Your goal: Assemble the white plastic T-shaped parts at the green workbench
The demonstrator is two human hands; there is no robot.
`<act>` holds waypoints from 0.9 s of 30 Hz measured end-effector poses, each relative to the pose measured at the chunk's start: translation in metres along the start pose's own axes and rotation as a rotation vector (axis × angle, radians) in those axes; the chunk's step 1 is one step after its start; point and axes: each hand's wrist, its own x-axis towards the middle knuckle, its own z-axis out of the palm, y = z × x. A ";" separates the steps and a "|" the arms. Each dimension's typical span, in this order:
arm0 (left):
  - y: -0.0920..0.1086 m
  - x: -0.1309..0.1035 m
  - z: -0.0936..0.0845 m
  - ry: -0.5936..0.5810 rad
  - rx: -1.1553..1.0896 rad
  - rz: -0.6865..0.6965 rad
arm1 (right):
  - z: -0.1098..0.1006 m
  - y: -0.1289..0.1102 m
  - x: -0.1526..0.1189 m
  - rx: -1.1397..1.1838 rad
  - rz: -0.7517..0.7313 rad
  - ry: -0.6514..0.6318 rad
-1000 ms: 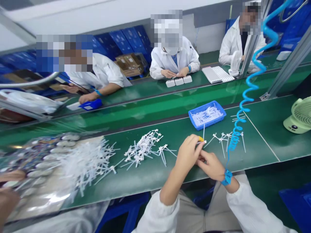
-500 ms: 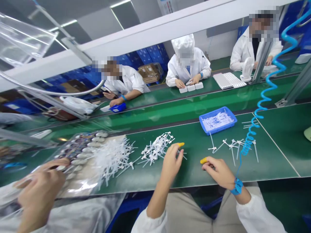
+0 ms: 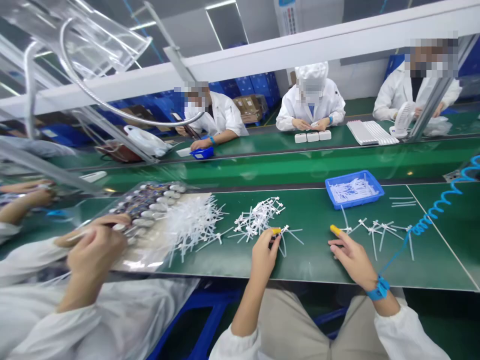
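My left hand [image 3: 265,248], with a yellow cot on its index finger, is at the right edge of a pile of white branched tube pieces [image 3: 258,216]. Its thumb and index finger are closed at a small white connector with thin tubes [image 3: 285,229], whose tubes stick out to the right and downward. My right hand [image 3: 353,256] is open above the green bench, its yellow-tipped index finger stretched out. Just beyond that fingertip lies one of several white connectors with tubes [image 3: 375,227]. A blue wrist strap [image 3: 378,289] with a coiled cord sits on my right wrist.
A blue tray [image 3: 335,202] of thin white tubes stands at the back. Left of the pile are a larger heap of tubes [image 3: 198,222] and bagged wired parts [image 3: 150,205]. A co-worker's hands [image 3: 92,245] work at the left. Three people sit across the bench.
The view has shifted, so the scene sits further right. My left fingers have curled in by a connector with tubes. My right hand has moved closer to the connectors on the right.
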 end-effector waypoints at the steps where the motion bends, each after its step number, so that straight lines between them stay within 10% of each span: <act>1: 0.002 0.001 -0.001 0.009 -0.031 -0.018 | -0.001 0.004 0.001 0.031 0.027 0.029; 13: 0.017 -0.002 -0.006 0.233 -0.703 -0.319 | -0.009 0.013 0.008 0.228 0.078 0.282; 21: 0.081 -0.005 0.032 -0.184 -0.567 0.125 | -0.010 -0.009 0.008 0.230 -0.017 0.282; 27: 0.080 -0.010 0.051 -0.291 -0.343 0.193 | -0.062 -0.040 0.045 -0.009 -0.133 0.255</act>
